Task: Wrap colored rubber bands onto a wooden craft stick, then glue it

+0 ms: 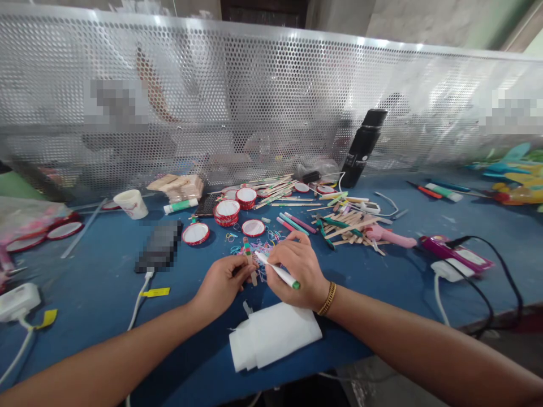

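A: How is the stick (249,257) being held?
B: It is being pinched, slightly tilted, between the thumb and fingers of the left hand (224,282). Just beside it, a white marker (287,276) is being gripped in the right hand (301,264), its tip being pointed at the stick; whether contact is being made cannot be told.
A: How much is being judged as done?
B: Green and reddish bands are being shown at the end beyond the left hand's fingertips, while bare wood is being shown below them, so the colouring is being judged as only partly finished.
A: Is any writing being made out?
B: Pale lettering is being shown on the black bottle (361,151), well beyond the right hand, but no words are being read. On the yellow tag (155,292), left of the left hand, nothing legible is being found.
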Tool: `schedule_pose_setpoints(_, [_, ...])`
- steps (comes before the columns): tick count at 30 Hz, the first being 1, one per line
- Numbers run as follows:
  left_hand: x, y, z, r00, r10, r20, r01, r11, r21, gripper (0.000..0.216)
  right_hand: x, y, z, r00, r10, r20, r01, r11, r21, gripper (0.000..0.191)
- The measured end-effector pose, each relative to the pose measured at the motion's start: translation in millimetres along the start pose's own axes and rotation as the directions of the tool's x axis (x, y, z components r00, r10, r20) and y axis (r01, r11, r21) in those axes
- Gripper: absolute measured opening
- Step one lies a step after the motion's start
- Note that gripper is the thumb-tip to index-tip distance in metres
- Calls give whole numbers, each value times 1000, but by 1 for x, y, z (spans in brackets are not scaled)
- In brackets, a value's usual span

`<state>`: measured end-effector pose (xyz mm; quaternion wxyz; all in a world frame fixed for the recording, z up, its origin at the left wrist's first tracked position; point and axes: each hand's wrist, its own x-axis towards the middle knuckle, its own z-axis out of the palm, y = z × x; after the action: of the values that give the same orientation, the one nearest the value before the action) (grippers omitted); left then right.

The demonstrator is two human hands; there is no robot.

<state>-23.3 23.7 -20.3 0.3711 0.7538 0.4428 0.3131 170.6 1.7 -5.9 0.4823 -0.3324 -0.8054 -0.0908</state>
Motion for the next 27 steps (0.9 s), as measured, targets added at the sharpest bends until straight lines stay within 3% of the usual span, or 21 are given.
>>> schedule_pose_setpoints(27, [0,3,1,1000,1,9,-1,999,-34,34,0,-2,1,999,-18,36,17,999,34,9])
